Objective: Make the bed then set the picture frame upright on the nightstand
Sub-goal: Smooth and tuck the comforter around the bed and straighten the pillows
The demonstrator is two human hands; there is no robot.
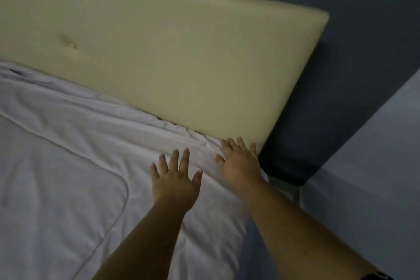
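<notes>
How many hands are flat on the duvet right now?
2. The left hand lies spread on the white duvet; the right hand presses its corner beside the cream headboard. Both are in full view.

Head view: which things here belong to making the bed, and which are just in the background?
Job in hand:
- white bedcover, still creased near the headboard
- left hand and right hand, both flat on the cover with fingers spread
- picture frame and nightstand: not in view

Just there:
- padded headboard
- dark wall
</notes>
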